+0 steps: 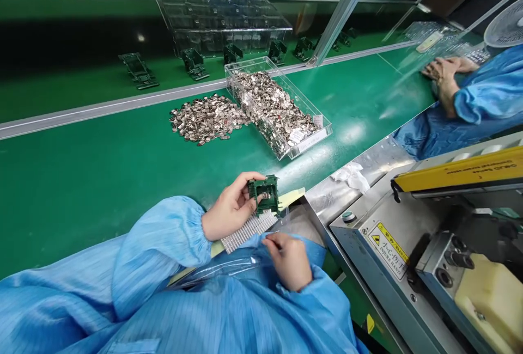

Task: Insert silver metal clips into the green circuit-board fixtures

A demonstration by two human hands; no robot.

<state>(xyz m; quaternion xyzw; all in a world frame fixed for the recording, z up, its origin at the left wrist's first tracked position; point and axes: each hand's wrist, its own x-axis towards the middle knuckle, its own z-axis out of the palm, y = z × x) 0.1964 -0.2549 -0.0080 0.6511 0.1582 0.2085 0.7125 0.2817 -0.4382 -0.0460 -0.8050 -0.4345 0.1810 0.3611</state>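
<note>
My left hand [229,209] is closed around a dark green plastic frame [273,188], held upright with its square opening facing me. Below it lies a strip of small pale grey pieces in rows [247,232], near the table's front edge. My right hand [291,258] is lower and to the right, apart from the frame, thumb and fingertips pinched together. Whatever sits in that pinch is too small to name. Further off, a clear plastic box [312,139] full of small shiny metal parts stands beside a loose pile of such parts [206,118].
Several green frames [139,71] stand in a row at the back, before a clear compartment tray [220,16]. At right is a machine with a yellow bar [461,171] and a warning label [388,250]. A co-worker's hands [445,79] rest further right. Crumpled white tissue [352,176] lies nearby.
</note>
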